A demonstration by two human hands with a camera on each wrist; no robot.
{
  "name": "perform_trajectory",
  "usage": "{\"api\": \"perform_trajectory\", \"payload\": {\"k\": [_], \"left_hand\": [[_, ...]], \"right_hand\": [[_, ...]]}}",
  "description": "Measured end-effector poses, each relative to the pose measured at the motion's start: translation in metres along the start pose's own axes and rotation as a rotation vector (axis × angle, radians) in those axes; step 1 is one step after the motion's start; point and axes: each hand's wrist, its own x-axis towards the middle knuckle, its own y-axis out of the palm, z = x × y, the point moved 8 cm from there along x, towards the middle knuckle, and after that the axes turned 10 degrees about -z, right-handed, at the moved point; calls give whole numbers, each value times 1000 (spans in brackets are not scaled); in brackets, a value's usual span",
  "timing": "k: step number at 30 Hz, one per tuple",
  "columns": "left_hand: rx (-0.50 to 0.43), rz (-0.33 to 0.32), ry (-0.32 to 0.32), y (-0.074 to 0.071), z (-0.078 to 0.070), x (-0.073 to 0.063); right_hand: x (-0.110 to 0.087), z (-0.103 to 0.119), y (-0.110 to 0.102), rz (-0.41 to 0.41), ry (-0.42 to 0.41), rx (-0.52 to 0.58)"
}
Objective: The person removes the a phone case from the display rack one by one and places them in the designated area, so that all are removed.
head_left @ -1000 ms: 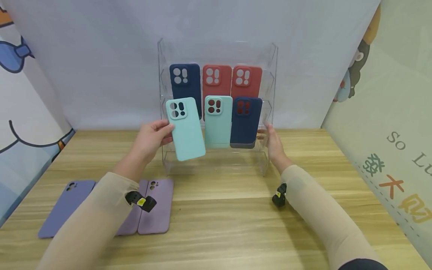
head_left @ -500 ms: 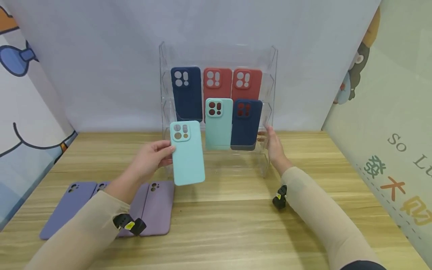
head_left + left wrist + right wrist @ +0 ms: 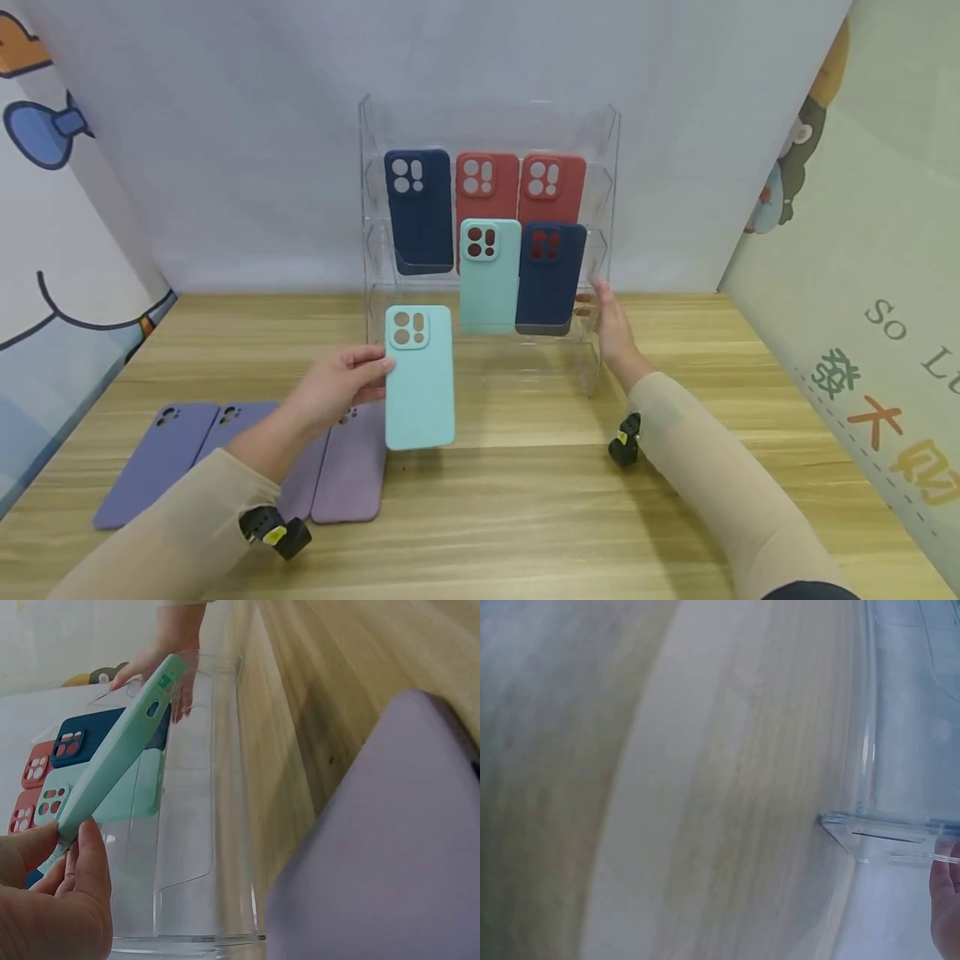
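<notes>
My left hand [image 3: 333, 387] pinches a mint-green phone case [image 3: 420, 392] by its left edge, holding it upright in front of a clear acrylic display rack [image 3: 495, 358]. In the left wrist view the held case [image 3: 120, 754] shows edge-on between thumb and fingers. My right hand [image 3: 617, 333] holds the rack's right side, some fingers showing through the clear panel. A mint case [image 3: 489, 292] and a navy case [image 3: 551, 287] stand on a lower tier. Above them are another navy case [image 3: 422, 217], a red case [image 3: 486, 204] and a second red case [image 3: 553, 208].
Several purple phone cases lie on the wooden table [image 3: 510, 500] at the left, among them a lilac one [image 3: 348, 475] and a bluish one [image 3: 153, 467]. My left forearm covers part of them. A white backdrop [image 3: 262, 167] stands behind the rack.
My left hand has brought the mint case down and away from the left of the rack's lower tier, straightening its tilt. The right hand stays at the rack's side.
</notes>
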Motion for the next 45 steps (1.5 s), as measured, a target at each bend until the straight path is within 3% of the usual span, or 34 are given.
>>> {"api": "perform_trajectory", "payload": {"k": [10, 23, 34, 45], "left_hand": [[2, 9, -59, 14, 30, -7], [-25, 43, -61, 19, 39, -12], [-10, 34, -106, 19, 47, -13], [67, 54, -123, 13, 60, -15]], "right_hand": [[-1, 1, 1, 2, 8, 12], [1, 3, 2, 2, -1, -14], [-1, 3, 0, -2, 10, 2], [-1, 0, 1, 2, 10, 16]]}}
